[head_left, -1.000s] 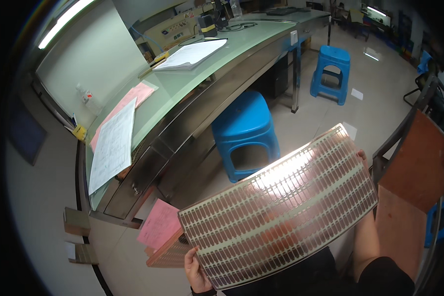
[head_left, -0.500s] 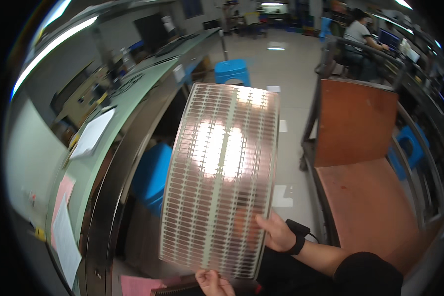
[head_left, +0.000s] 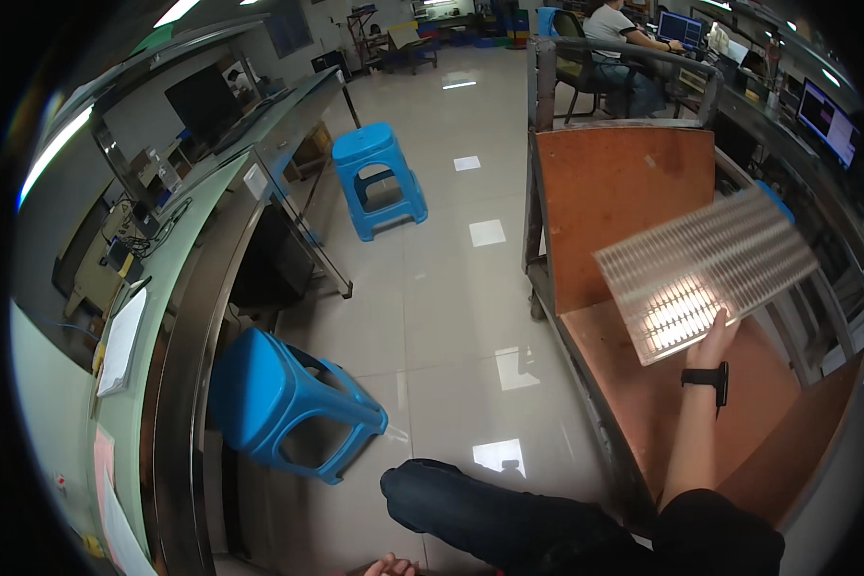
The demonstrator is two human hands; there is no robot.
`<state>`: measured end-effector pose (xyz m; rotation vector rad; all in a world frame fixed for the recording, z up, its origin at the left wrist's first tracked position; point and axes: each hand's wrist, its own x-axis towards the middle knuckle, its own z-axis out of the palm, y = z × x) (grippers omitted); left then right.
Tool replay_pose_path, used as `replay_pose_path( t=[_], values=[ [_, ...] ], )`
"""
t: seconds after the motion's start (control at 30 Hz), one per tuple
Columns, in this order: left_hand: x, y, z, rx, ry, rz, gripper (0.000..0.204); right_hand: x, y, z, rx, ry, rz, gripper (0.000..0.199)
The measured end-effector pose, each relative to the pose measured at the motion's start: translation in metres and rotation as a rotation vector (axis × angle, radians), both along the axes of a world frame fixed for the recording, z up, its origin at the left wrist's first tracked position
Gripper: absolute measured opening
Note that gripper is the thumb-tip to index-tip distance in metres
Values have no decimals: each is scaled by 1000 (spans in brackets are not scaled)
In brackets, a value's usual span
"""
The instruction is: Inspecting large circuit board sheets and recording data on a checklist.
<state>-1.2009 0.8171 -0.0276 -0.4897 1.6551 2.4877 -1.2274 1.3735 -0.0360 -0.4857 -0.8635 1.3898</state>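
Observation:
My right hand (head_left: pixel 710 343) is closed on the near edge of a thin copper-coloured circuit board panel (head_left: pixel 715 259) with rows of small repeated shapes. The panel hangs tilted over an upright-backed cart, its far end blurred by motion, and light glares off its lower left corner. Beneath it lies the cart's reddish-brown bottom board (head_left: pixel 624 384), and behind it stands the matching back board (head_left: pixel 624 182). My left hand (head_left: pixel 391 564) shows only at the lower edge, its fingers loosely bent and nothing visible in them; the rest is cut off.
Two blue plastic stools (head_left: pixel 288 403) stand between the long green-topped bench (head_left: pixel 202 211) on the left and the cart's metal frame (head_left: pixel 544 86). White papers (head_left: pixel 125 341) lie on the bench. Another person (head_left: pixel 614 38) sits at a monitor at the far right.
The circuit board panel has moved from in front of me to the right, over the cart, and tilted. My left hand has let go of it. The view has swung right.

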Motion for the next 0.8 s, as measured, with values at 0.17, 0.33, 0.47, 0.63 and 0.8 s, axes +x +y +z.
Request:
replay_pose_path(
  t=[0.17,0.33,0.47,0.63,0.8],
  values=[
    [1,2,-1,-15,-31,44,27,15,46,-65,-357,-304,-151,49],
    [12,-4,-1,-57,-62,132,27,-38,77,-131,-351,-329,-125,51],
    [25,-15,0,-42,-59,193,27,-108,70,-98,-390,-344,125,65],
    [39,-29,-18,-31,-6,346,24,-164,65,-65,-48,-376,721,63],
    [76,-69,-24,-11,32,640,22,-237,-121,-67,234,-717,1179,50]
  ],
)
